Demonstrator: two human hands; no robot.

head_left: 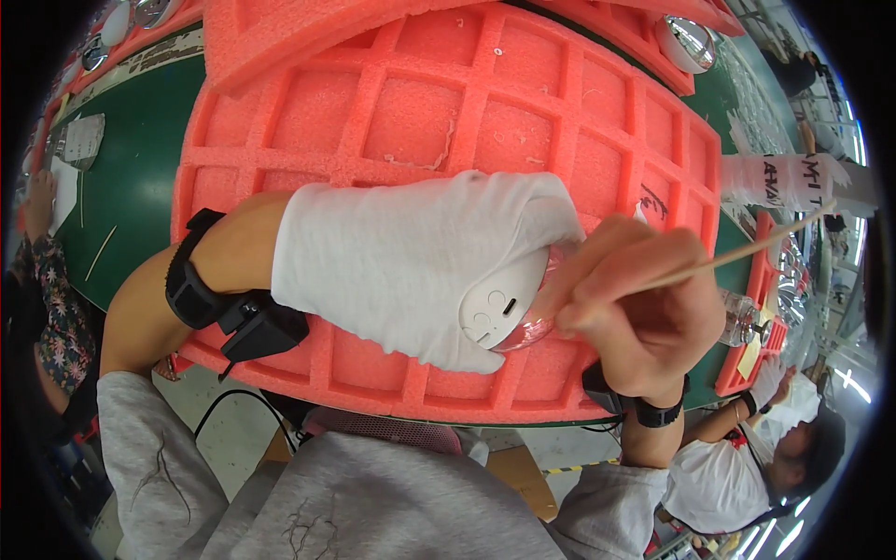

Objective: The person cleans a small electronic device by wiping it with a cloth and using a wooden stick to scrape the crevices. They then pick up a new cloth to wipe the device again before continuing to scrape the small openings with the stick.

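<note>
My left hand [429, 261], in a white cloth glove, is closed around a small rounded device. The device's white face [497, 303] has a slot-shaped port and round button-like marks, and a shiny, pinkish, see-through-looking part shows at its edge. My bare right hand [644, 303] pinches a thin wooden stick [747, 250] just right of the device. The stick's long end points up and to the right; its near tip is hidden by my fingers. Both hands are above a pink foam tray [411, 121] with square compartments.
Another pink foam piece [280, 33] overlaps the tray's far edge. A mirrored dome [688, 45] sits at the far right, near a tape-wrapped post [793, 182]. The green table [131, 187] shows at left, with loose sticks. Co-workers are on both sides.
</note>
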